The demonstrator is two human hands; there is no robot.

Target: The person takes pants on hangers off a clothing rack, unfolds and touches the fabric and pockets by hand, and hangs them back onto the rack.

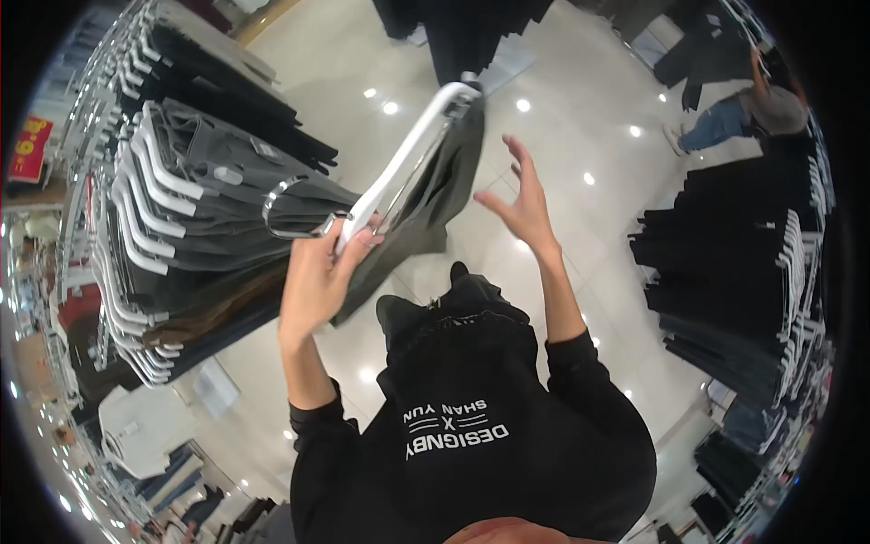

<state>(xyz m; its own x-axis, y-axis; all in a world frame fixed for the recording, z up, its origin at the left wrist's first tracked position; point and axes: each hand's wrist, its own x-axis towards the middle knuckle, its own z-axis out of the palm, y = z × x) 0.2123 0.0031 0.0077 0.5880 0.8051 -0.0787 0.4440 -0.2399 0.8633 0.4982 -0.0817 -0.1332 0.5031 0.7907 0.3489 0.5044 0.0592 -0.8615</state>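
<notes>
My left hand (317, 281) is closed round the middle of a white clothes hanger (399, 163), just below its metal hook (285, 213). Dark grey-green trousers (435, 195) hang from the hanger, clipped at its far end and sloping down toward my left wrist. To the right of the hanger, my right hand (524, 204) is raised in the air with its fingers apart and nothing in it. A gap separates it from the trousers.
On the left, a rack holds grey trousers (217, 181) on several white hangers (149, 222). Dark trousers (716, 245) hang on another rack at the right. More dark garments (458, 32) hang ahead. A person (752, 113) stands at the upper right. Glossy tiles (580, 127) cover the floor.
</notes>
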